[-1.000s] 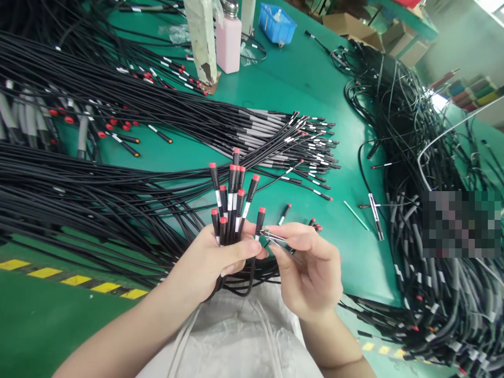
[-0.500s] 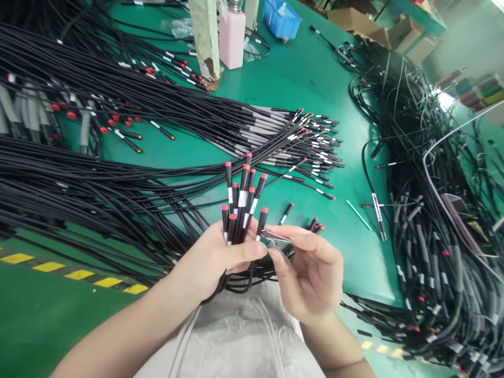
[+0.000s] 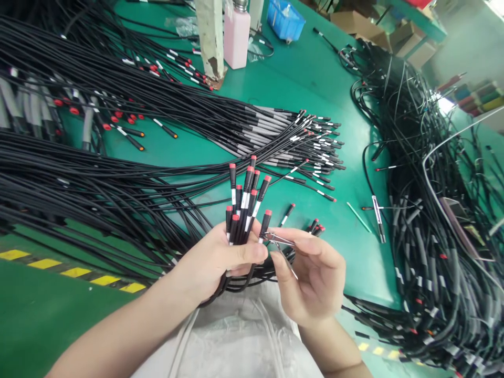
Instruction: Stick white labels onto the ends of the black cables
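Note:
My left hand [image 3: 220,260] is closed around a bunch of black cables with red-capped ends [image 3: 246,202], which stand upright above my fingers. My right hand [image 3: 315,273] pinches thin metal tweezers [image 3: 280,241]. The tweezer tips touch the rightmost red-capped cable end [image 3: 266,220] just beside my left thumb. A few more red-capped ends [image 3: 316,228] lie on the green table behind my right hand.
Long black cable bundles [image 3: 98,189] cover the green table [image 3: 283,84] at left and centre; a tangled heap [image 3: 425,199] fills the right. A pink bottle [image 3: 236,31], a blue bin [image 3: 286,20], a green stick [image 3: 358,217] and a metal tool [image 3: 377,210] lie about.
The bunch in my left hand has shifted slightly right and its ends have drawn closer together. The tweezers stay at the rightmost cable end.

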Motion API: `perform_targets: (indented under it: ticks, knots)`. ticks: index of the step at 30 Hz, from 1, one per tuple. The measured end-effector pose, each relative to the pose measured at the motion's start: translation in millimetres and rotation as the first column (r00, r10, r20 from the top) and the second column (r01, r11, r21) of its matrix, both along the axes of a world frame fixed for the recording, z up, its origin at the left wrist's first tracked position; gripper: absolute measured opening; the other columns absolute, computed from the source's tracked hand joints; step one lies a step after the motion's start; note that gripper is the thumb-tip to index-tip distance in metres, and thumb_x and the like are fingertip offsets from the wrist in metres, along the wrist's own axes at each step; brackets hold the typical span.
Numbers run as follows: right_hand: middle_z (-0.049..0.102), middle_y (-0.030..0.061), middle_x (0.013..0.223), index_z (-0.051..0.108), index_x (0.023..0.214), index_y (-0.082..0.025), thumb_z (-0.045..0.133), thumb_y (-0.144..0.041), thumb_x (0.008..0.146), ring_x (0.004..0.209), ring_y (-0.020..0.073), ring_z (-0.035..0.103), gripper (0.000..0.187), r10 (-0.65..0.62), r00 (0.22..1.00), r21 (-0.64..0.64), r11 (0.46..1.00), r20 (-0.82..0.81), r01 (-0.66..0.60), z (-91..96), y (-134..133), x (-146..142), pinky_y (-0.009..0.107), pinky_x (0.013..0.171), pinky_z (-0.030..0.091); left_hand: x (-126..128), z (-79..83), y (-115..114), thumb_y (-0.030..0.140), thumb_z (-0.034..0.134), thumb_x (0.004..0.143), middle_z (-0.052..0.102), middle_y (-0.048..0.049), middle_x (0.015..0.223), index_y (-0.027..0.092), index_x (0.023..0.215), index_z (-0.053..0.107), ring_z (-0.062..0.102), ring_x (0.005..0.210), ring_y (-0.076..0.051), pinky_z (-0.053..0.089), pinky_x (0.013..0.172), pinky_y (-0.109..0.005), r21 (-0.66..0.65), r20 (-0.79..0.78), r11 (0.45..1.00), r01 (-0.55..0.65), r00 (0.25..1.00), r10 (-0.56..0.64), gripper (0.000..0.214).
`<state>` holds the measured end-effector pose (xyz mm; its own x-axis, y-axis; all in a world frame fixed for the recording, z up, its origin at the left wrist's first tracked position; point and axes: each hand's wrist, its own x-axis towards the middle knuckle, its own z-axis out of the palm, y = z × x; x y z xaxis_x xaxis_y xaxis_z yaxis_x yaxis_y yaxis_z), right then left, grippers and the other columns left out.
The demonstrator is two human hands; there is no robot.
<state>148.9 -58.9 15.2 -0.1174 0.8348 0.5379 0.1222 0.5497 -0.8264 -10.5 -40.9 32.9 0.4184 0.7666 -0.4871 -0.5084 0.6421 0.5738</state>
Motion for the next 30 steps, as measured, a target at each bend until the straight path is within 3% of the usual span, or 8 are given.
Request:
perform_targets:
  ticks: [7, 11, 14, 18, 21, 26, 28, 30]
  knots:
    - [0.077, 0.0084, 0.11, 0.056, 0.119, -0.026, 0.064, -0.004, 0.091, 0.096, 0.0212, 0.077, 0.037, -0.045, 0.999, -0.037, 0.998, 0.003, 0.045, -5.6, 0, 1, 0.037, 0.076, 0.068, 1, -1.8, -1, 0.037, 0.094, 0.062, 0.045, 0.008, 0.053, 0.017, 0.067, 0.057, 0.029, 0.044, -0.004, 0.02, 0.041, -0.018, -0.006, -0.069, 1.0, -0.015, 0.998, 0.014, 0.042]
    - [0.073, 0.0059, 0.102, 0.059, 0.124, -0.027, 0.062, -0.01, 0.094, 0.091, 0.021, 0.073, 0.034, -0.17, 0.985, -0.005, 0.985, -0.034, 0.17, -1.3, 7, 6, 0.039, 0.073, 0.063, 4, -2.0, -3, 0.049, 0.08, 0.079, 0.045, 0.0062, 0.054, 0.016, 0.079, 0.068, 0.033, 0.044, -0.006, 0.021, 0.042, -0.02, 0.036, -0.101, 0.998, -0.056, 0.993, 0.059, 0.035]
    - [0.067, 0.004, 0.086, 0.068, 0.109, -0.026, 0.053, -0.015, 0.099, 0.082, 0.0208, 0.064, 0.021, -0.227, 0.97, 0.026, 0.974, 0.082, 0.225, 7.2, 13, 11, 0.039, 0.07, 0.055, 4, -2.9, -4, 0.047, 0.073, 0.087, 0.044, 0.0059, 0.057, 0.016, 0.086, 0.072, 0.034, 0.045, -0.007, 0.022, 0.043, -0.021, 0.082, -0.099, 0.995, -0.049, 0.993, 0.057, 0.031]
    - [0.064, 0.0019, 0.082, 0.068, 0.092, -0.025, 0.055, -0.021, 0.1, 0.08, 0.0192, 0.059, 0.016, -0.056, 0.962, -0.193, 0.975, 0.268, 0.11, 13.9, 17, 10, 0.036, 0.073, 0.049, 3, -5.8, -7, 0.046, 0.073, 0.087, 0.042, 0.0061, 0.054, 0.016, 0.078, 0.068, 0.031, 0.047, -0.008, 0.021, 0.045, -0.023, 0.125, -0.136, 0.992, 0.031, 0.991, -0.013, 0.032]
    - [0.061, -0.0009, 0.074, 0.064, 0.081, -0.024, 0.059, -0.026, 0.099, 0.074, 0.0171, 0.057, 0.019, 0.055, 0.982, -0.319, 0.948, 0.18, 0.005, 10.9, 19, 5, 0.035, 0.074, 0.048, 4, -7.9, -9, 0.048, 0.074, 0.085, 0.044, 0.0052, 0.052, 0.016, 0.067, 0.063, 0.033, 0.048, -0.009, 0.024, 0.046, -0.024, 0.151, -0.176, 0.985, 0.077, 0.983, -0.05, 0.038]
    - [0.058, -0.0007, 0.077, 0.065, 0.086, -0.023, 0.05, -0.033, 0.105, 0.072, 0.0147, 0.053, 0.026, 0.071, 0.994, -0.413, 0.905, -0.085, -0.1, 4.8, 19, 6, 0.03, 0.07, 0.044, 3, -5.9, -5, 0.044, 0.078, 0.083, 0.068, -0.0029, 0.077, 0.017, 0.08, 0.077, 0.059, 0.07, -0.015, 0.048, 0.062, -0.025, 0.169, -0.242, 0.973, -0.154, 0.951, 0.192, 0.028]
    - [0.055, -0.0011, 0.076, 0.066, 0.086, -0.023, 0.051, -0.037, 0.104, 0.069, 0.0143, 0.051, 0.026, 0.152, 0.982, -0.458, 0.869, -0.115, -0.188, 6.1, 19, 7, 0.03, 0.067, 0.043, 2, -3.9, -3, 0.042, 0.082, 0.079, 0.061, 0.0006, 0.064, 0.016, 0.082, 0.077, 0.051, 0.055, -0.011, 0.039, 0.048, -0.021, 0.117, -0.186, 0.977, -0.179, 0.962, 0.198, 0.026]
    - [0.054, -0.0015, 0.074, 0.064, 0.081, -0.022, 0.054, -0.038, 0.102, 0.068, 0.0141, 0.05, 0.029, 0.207, 0.974, -0.491, 0.842, -0.091, -0.225, 8.9, 19, 7, 0.03, 0.065, 0.041, 0, -2.4, -3, 0.04, 0.084, 0.077, 0.049, 0.0058, 0.051, 0.016, 0.083, 0.076, 0.036, 0.043, -0.006, 0.024, 0.04, -0.018, 0.069, -0.115, 0.991, -0.114, 0.986, 0.121, 0.026]
